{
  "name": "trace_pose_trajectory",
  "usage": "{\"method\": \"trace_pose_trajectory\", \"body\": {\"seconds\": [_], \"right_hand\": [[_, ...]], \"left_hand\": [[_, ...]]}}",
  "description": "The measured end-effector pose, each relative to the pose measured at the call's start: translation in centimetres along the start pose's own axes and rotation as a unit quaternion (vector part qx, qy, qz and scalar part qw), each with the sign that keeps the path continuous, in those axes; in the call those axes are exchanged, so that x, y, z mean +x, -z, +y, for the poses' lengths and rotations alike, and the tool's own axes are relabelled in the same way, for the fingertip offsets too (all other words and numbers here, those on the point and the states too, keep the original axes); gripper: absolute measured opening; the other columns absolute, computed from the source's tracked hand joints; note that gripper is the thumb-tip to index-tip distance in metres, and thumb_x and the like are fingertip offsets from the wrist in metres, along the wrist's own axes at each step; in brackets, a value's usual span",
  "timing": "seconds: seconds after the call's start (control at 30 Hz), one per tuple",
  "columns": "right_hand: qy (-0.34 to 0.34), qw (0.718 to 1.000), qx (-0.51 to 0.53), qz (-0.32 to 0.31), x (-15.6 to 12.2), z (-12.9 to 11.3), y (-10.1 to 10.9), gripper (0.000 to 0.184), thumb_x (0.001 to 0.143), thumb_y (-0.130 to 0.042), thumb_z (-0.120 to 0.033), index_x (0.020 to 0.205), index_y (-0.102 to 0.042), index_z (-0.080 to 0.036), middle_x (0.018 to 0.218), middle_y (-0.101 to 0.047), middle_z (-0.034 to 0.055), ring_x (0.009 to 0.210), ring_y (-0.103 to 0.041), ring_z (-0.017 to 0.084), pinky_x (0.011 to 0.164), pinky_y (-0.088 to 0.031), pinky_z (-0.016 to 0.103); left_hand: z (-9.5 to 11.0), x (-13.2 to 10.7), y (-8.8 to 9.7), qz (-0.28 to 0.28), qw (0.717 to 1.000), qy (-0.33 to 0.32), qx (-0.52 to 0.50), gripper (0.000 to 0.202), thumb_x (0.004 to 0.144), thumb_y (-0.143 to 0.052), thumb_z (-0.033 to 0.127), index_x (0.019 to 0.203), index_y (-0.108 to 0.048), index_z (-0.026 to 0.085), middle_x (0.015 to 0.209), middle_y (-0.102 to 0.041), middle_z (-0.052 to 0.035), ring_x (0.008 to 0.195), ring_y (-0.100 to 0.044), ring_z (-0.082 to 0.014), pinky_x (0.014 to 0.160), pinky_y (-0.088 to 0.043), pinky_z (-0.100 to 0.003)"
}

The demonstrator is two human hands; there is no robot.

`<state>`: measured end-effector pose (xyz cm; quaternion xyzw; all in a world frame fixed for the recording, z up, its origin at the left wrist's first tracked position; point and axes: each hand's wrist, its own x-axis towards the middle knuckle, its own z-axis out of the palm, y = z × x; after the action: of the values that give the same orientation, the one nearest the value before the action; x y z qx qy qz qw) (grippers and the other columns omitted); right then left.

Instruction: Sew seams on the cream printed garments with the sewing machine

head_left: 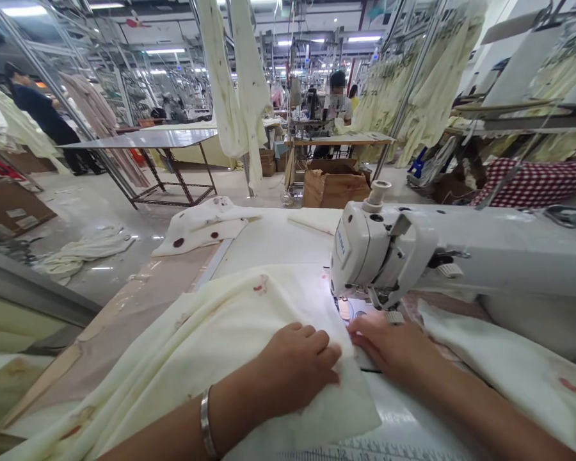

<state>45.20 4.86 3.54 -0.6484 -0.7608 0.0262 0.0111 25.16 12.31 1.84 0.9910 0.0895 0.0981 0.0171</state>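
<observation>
My left hand [297, 362] lies on a cream fabric [192, 346] with reddish-brown spots, its fingers pressing down on the cloth. My right hand [384, 342] presses the same fabric close to the presser foot [346, 308] of a white industrial sewing machine [384, 250]. The needle area is partly hidden by the machine head and the cloth. A bright lamp lights the spot under the head. More of the cream fabric [509, 365] lies to the right of the machine, beyond my right forearm.
A folded spotted cloth [199, 227] lies on the white sewing table [278, 240] ahead. Cloth lies on the floor [84, 251] to the left. A cardboard box [336, 189] stands beyond the table. A co-worker [336, 105] sits at a far machine, with cream garments [235, 77] hanging on racks around.
</observation>
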Motion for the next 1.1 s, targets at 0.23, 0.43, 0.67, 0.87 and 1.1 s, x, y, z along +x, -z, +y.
{"method": "trace_pose_trajectory", "body": {"seconds": [0.23, 0.43, 0.67, 0.87, 1.1], "right_hand": [[0.076, 0.997, 0.007, -0.011, -1.1, -0.2, 1.6, 0.021, 0.079, -0.043, -0.008, 0.065, -0.05, -0.022, 0.059, -0.058, -0.0032, 0.051, -0.052, 0.013, 0.064, -0.035, 0.028], [0.013, 0.997, -0.066, 0.048, -0.1, 1.9, 0.4, 0.022, 0.084, -0.043, -0.022, 0.09, -0.064, -0.021, 0.063, -0.063, 0.007, 0.069, -0.058, 0.024, 0.065, -0.041, 0.034], [-0.021, 0.997, -0.018, 0.073, 1.4, 3.4, -1.2, 0.024, 0.084, -0.044, -0.019, 0.082, -0.067, -0.023, 0.08, -0.068, 0.0058, 0.075, -0.059, 0.021, 0.075, -0.044, 0.037], [0.048, 0.998, 0.044, 0.026, -0.8, 2.3, 0.5, 0.028, 0.091, -0.033, -0.029, 0.082, -0.058, -0.021, 0.077, -0.063, 0.0049, 0.07, -0.056, 0.018, 0.069, -0.045, 0.035], [0.039, 0.992, 0.086, 0.081, -1.2, 3.7, -0.5, 0.028, 0.091, -0.034, -0.027, 0.079, -0.059, -0.023, 0.085, -0.063, 0.0048, 0.082, -0.059, 0.019, 0.072, -0.048, 0.034]], "left_hand": [[0.2, -1.0, 1.1, 0.005, 0.997, -0.03, -0.073, 0.024, 0.09, -0.047, 0.037, 0.109, -0.053, 0.024, 0.107, -0.053, -0.0065, 0.099, -0.048, -0.0225, 0.09, -0.036, -0.038], [-0.4, -1.7, 1.4, -0.013, 0.996, -0.014, -0.092, 0.028, 0.09, -0.047, 0.04, 0.114, -0.053, 0.027, 0.123, -0.048, -0.0069, 0.111, -0.044, -0.0254, 0.102, -0.025, -0.048], [-2.0, -0.7, 1.2, -0.015, 0.995, 0.003, -0.101, 0.03, 0.09, -0.047, 0.04, 0.117, -0.051, 0.028, 0.131, -0.044, -0.0089, 0.118, -0.041, -0.0266, 0.103, -0.021, -0.056], [-2.9, -0.5, 1.4, -0.016, 0.995, -0.001, -0.101, 0.031, 0.09, -0.048, 0.039, 0.118, -0.05, 0.029, 0.137, -0.039, -0.0111, 0.125, -0.036, -0.0295, 0.102, -0.016, -0.061], [-3.1, -0.1, 1.2, -0.033, 0.992, -0.033, -0.116, 0.033, 0.09, -0.046, 0.043, 0.12, -0.049, 0.03, 0.139, -0.038, -0.0114, 0.127, -0.035, -0.0294, 0.102, -0.013, -0.063]]}}
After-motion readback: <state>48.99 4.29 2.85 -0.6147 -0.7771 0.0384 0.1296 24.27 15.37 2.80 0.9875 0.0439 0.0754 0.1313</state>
